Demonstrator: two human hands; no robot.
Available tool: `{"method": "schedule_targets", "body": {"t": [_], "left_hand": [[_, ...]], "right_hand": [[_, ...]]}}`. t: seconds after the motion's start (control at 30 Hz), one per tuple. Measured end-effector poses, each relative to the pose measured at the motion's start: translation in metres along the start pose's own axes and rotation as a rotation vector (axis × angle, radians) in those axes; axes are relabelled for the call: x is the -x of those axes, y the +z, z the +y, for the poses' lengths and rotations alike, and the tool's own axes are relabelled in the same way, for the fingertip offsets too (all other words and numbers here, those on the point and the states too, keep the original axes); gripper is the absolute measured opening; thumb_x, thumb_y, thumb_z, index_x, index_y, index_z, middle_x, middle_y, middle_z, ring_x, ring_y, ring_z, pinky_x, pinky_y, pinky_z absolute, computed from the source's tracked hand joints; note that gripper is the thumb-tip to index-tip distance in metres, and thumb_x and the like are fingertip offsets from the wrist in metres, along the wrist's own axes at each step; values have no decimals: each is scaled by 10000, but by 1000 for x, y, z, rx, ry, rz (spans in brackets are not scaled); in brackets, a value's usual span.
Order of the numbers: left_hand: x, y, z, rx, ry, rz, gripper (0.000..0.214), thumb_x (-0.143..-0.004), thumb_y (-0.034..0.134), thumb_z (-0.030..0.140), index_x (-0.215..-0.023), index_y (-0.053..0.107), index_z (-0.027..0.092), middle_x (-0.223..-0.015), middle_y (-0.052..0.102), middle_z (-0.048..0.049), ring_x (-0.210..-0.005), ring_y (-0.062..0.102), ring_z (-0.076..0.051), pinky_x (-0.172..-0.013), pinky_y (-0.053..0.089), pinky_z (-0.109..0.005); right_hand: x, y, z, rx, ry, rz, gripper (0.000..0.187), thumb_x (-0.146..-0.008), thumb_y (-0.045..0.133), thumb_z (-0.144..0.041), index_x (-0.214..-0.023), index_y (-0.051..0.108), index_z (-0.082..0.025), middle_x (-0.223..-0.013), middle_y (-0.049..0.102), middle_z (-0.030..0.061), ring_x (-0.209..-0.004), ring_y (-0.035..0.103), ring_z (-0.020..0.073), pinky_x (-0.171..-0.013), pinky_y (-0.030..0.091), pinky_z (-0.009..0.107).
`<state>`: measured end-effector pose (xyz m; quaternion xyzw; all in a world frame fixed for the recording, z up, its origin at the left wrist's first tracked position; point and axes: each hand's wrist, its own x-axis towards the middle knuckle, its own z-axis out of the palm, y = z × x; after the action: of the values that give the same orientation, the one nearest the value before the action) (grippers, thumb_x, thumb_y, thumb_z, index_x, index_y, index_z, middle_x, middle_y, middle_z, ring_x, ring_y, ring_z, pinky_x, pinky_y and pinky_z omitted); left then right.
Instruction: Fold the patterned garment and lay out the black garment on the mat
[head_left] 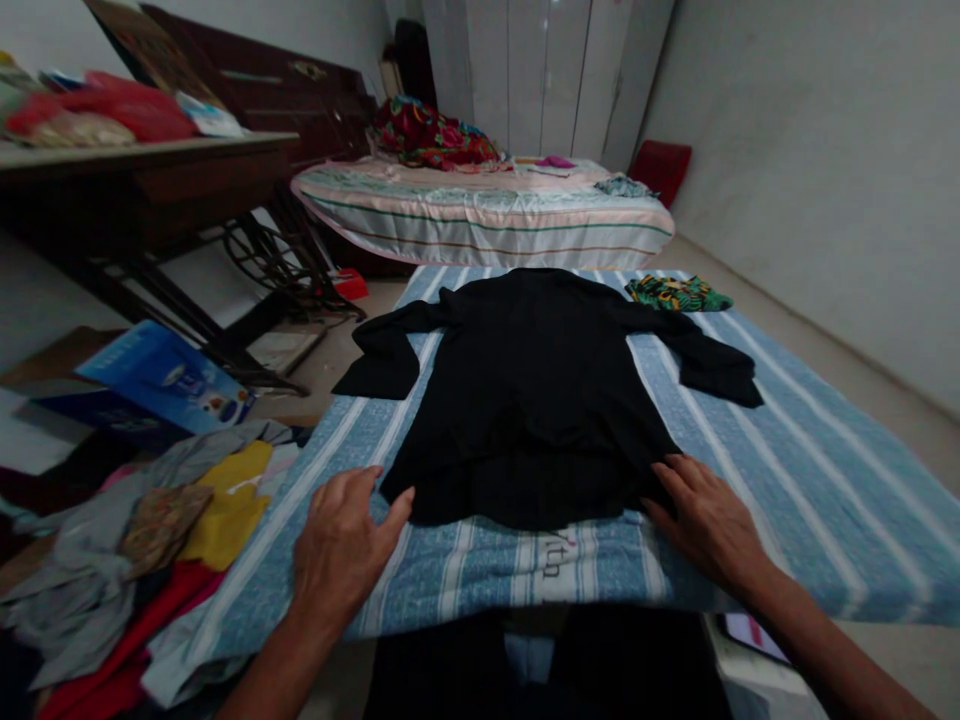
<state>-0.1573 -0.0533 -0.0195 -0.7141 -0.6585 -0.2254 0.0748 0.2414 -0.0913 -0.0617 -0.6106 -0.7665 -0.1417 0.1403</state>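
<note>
A black long-sleeved shirt (536, 370) lies spread flat, its collar end away from me and its hem toward me. Both sleeves stretch out to the sides and bend at the elbows. My left hand (341, 545) is beside the left corner of the hem, thumb apart from the fingers, holding nothing I can see. At the hem's right corner, my right hand (705, 515) touches the black cloth with thumb and fingers apart. Under the shirt is a blue and white striped cloth (810, 470) covering the table.
A green patterned folded cloth (679, 293) sits at the far right of the table. Piled clothes (112, 560) and a blue box (161, 385) are at the left. Behind stand a sewing machine table (150, 170) and a bed (480, 215).
</note>
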Motion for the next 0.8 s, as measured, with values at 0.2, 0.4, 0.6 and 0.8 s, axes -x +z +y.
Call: {"method": "schedule_targets", "body": {"t": [0.2, 0.4, 0.6, 0.8], "left_hand": [[4, 7, 11, -8, -186, -197, 543, -784, 476, 533, -1135, 574, 131, -910, 666, -99, -829, 634, -257, -702, 500, -347], [-7, 6, 14, 91, -292, -196, 394, -795, 420, 360, -1087, 620, 188, -780, 676, -34, -721, 652, -208, -676, 493, -296], [-9, 1, -1, 234, -420, -89, 367, -767, 480, 434, -1029, 629, 224, -655, 626, 11, -692, 650, -202, -673, 505, -281], [5, 16, -8, 224, -398, -99, 395, -774, 497, 436, -1083, 620, 225, -770, 673, -18, -800, 672, -212, -732, 521, -290]], "right_hand": [[-1, -4, -6, 104, 106, -36, 253, -838, 462, -117, -1052, 597, -120, -1054, 616, 146, -911, 597, 256, -721, 497, 352], [-5, -14, 19, 131, 365, -117, 261, -876, 428, -198, -1042, 628, -177, -945, 686, 86, -692, 638, 218, -514, 393, 290], [8, -22, 33, 19, 594, -198, 330, -855, 470, -470, -985, 639, -218, -665, 682, 39, -581, 634, 245, -462, 336, 287], [32, -30, -11, -260, 89, -207, 213, -899, 455, -372, -825, 597, -230, -748, 630, 26, -652, 607, 176, -571, 431, 276]]}}
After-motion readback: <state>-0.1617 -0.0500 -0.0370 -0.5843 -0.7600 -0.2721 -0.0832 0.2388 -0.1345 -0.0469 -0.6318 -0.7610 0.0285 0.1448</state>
